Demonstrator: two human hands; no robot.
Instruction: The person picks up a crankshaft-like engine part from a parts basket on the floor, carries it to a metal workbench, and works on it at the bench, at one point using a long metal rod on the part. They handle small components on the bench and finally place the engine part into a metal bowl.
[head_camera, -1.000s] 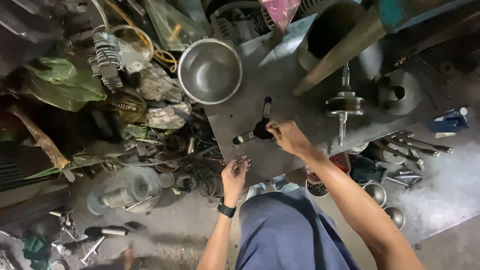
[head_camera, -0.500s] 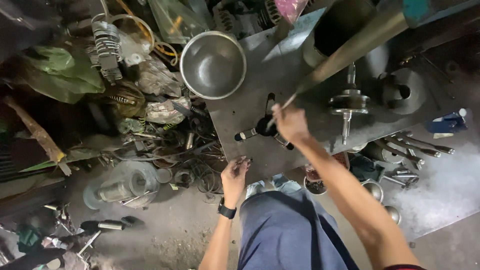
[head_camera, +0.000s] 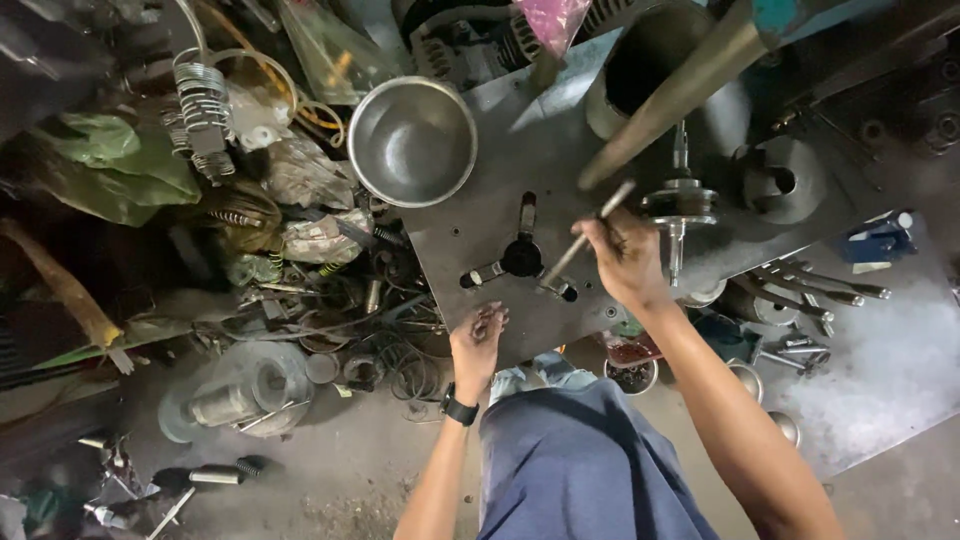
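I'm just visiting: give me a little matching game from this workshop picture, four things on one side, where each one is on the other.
Things:
1. steel bowl
2. thin rod
3. three-armed black puller
4. wristwatch

Places:
A. on the left wrist
B. flat on the grey metal plate
C. held in the right hand
D. at the plate's far left corner

Pairs: 1-D, 2-C, 3-B, 4-A

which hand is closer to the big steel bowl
Left, narrowly. The left hand rests at the plate's near edge, below the steel bowl. The right hand, gripping a thin metal rod, sits off to the bowl's right.
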